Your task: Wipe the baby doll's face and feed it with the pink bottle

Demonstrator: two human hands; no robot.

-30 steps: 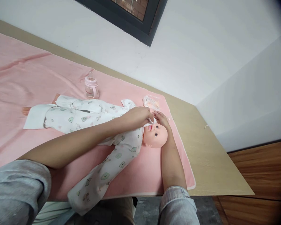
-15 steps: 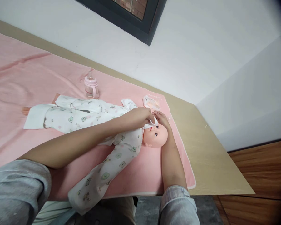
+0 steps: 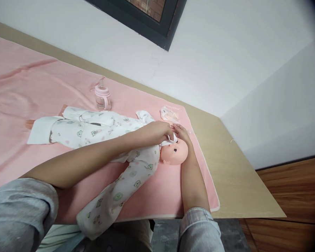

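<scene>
A baby doll (image 3: pixel 174 153) in a white printed romper (image 3: pixel 99 131) lies on a pink blanket (image 3: pixel 28 91), head to the right. My left hand (image 3: pixel 157 131) is closed in a pinch on a small white cloth (image 3: pixel 171 140) pressed on the doll's face near the nose. My right hand (image 3: pixel 182 133) rests curled on the top of the doll's head, fingers touching the same cloth. One empty romper sleeve hangs over the table's near edge.
A small pink baby bottle (image 3: pixel 103 98) stands on the blanket beyond the doll. A small clear packet (image 3: pixel 170 113) lies near the blanket's far right corner. The wooden table (image 3: pixel 233 182) ends at the right against a white wall; wood floor lies beyond.
The white cloth in my left hand has slid a little up the doll's face, from the mouth toward the nose and eye. My arms have hardly moved.
</scene>
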